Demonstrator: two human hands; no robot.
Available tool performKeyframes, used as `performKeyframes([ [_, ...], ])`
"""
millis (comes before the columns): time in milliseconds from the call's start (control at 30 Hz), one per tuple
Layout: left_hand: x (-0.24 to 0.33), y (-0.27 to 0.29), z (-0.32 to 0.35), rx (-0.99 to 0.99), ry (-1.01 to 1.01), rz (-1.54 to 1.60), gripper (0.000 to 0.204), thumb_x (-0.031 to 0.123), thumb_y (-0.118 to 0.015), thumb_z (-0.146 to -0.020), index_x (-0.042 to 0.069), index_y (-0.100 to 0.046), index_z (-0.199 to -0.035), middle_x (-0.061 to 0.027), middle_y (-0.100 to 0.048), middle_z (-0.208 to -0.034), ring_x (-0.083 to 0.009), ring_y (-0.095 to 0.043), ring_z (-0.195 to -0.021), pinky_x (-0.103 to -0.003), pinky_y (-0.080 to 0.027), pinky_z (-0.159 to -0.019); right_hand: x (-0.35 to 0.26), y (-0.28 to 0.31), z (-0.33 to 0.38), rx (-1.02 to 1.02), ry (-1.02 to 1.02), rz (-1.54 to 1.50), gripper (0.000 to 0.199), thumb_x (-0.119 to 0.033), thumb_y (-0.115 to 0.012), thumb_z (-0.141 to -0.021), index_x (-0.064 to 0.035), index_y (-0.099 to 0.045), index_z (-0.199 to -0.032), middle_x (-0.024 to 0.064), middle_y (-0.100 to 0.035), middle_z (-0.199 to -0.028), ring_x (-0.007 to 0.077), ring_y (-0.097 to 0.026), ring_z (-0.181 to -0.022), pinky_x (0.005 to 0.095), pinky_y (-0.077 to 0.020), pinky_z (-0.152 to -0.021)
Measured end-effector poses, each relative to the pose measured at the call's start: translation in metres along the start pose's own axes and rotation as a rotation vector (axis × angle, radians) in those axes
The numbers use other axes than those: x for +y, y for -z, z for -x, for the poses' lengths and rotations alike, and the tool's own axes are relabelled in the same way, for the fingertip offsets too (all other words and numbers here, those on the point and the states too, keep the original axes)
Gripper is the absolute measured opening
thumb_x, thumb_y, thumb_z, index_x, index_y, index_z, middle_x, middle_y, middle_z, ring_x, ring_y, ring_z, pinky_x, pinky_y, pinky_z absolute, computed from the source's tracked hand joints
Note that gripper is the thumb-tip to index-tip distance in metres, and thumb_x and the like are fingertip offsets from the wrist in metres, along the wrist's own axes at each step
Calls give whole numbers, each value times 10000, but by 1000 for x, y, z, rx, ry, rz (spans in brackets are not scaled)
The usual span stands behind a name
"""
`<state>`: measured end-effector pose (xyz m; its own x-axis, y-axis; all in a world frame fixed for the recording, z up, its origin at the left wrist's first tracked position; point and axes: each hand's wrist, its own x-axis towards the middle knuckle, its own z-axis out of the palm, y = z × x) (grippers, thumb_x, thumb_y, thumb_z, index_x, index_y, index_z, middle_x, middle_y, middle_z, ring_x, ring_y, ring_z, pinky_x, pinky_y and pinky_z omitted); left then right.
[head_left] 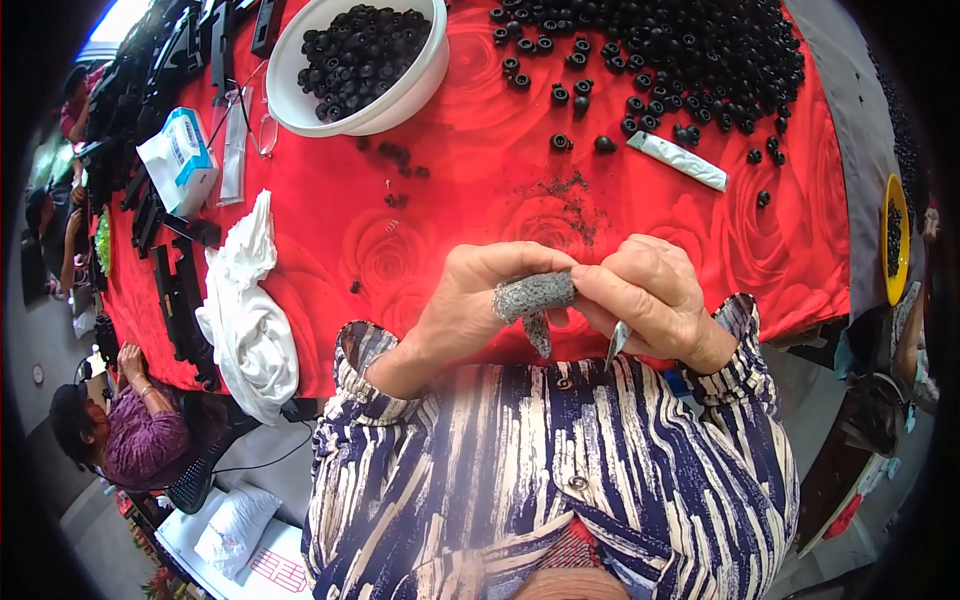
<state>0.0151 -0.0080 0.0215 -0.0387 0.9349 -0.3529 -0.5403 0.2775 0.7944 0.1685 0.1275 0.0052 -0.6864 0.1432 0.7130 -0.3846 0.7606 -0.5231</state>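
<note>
My left hand (pixel 462 312) and my right hand (pixel 655 298) meet fingertip to fingertip over the near edge of a red rose-patterned tablecloth (pixel 400 230). Grey speckled finger covers (pixel 535 293) sit on my left index finger and thumb. The index finger reaches across to my right fingertips. Whatever is pinched between them is hidden. My right hand grips a small metal blade (pixel 615 345) that points down toward my striped shirt. Dark crumbs (pixel 565 200) lie on the cloth just beyond my hands.
A white bowl (pixel 300 100) of small black round pieces stands far left, and a loose pile of them (pixel 690 55) lies far right beside a white strip (pixel 680 160). A white cloth (pixel 245 310), a blue-white box (pixel 180 155) and long black parts (pixel 180 290) line the left edge. A yellow bowl (pixel 897 290) sits right. Another person (pixel 130 425) sits lower left.
</note>
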Motion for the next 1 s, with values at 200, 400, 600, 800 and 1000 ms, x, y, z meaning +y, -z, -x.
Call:
performKeyframes([
  [200,1,-1,2,-2,-117,-46,241,14,-632,-838,-48,-605,-1070,-83,-632,-929,-116,-627,-772,-221,-538,-640,-3,2,-6,9,-9,-27,348,7,-738,-666,35,-600,-983,72,-550,-759,173,-529,-547,286,-397,-444],
  [400,0,0,4,1,-210,-92,258,-14,-637,-822,-48,-600,-1076,-65,-610,-927,-104,-620,-780,-213,-531,-654,0,15,-9,-69,-419,-380,411,-89,-644,-734,65,-487,-1081,132,-555,-830,260,-554,-641,325,-443,-547],
  [600,2,-2,2,6,-186,-67,241,-19,-622,-835,-44,-604,-1073,-54,-596,-901,-90,-594,-749,-207,-504,-646,-6,12,-11,-151,-509,-302,267,-34,-563,-803,24,-501,-1056,128,-520,-771,268,-558,-639,344,-429,-551],
  [800,-2,-1,-1,38,-179,-53,225,-7,-620,-841,-46,-606,-1062,-46,-587,-881,-87,-578,-733,-211,-488,-621,-3,8,-5,-159,-508,-224,232,-11,-545,-830,55,-521,-1051,126,-540,-823,190,-517,-618,285,-391,-529],
  [1000,-2,-2,0,43,-161,-67,234,-9,-623,-839,-45,-601,-1069,-43,-587,-875,-86,-576,-733,-211,-488,-619,-2,6,-5,-147,-490,-235,231,-6,-559,-827,59,-519,-1045,124,-537,-811,187,-510,-613,290,-387,-521],
])
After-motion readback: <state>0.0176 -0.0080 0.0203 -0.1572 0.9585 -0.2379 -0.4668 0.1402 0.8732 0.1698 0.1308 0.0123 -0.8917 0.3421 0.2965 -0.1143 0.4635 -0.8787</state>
